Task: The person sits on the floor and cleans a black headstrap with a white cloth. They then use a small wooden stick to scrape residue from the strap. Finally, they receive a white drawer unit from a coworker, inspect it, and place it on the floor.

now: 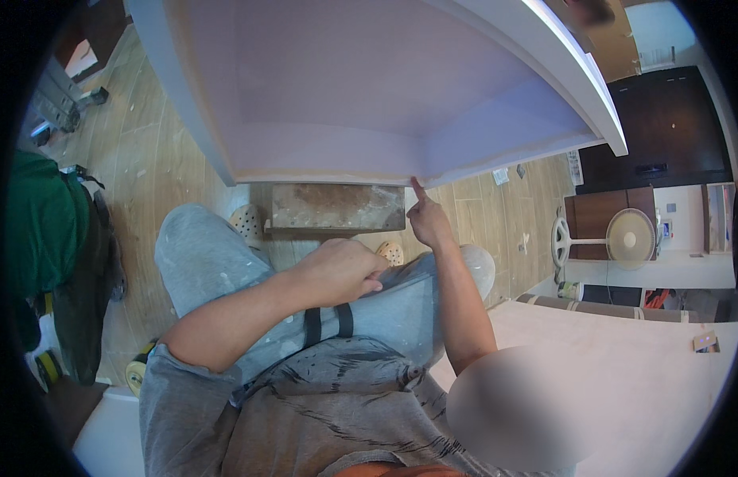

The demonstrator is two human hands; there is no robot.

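Observation:
A large open box-like cabinet [329, 71], pale lilac inside with light edging, stands in front of me. My right hand [429, 221] reaches to its near lower edge. The index finger is stretched out with its tip against that edge, close to an inside corner; the other fingers are curled and hold nothing that I can see. Over my lap my left hand [341, 269] is closed, knuckles up. Its palm is hidden, so whatever it may hold does not show. Under the cabinet's edge lies a stained, worn block [337, 208], between my feet.
Tan perforated clogs [246, 222] are on my feet, on a wood-look floor [138, 159]. At left are a green garment [47, 230] and dark trousers. A standing fan [630, 238] is at right, by a dark door [663, 131]. A broad white surface [607, 374] lies behind my right arm.

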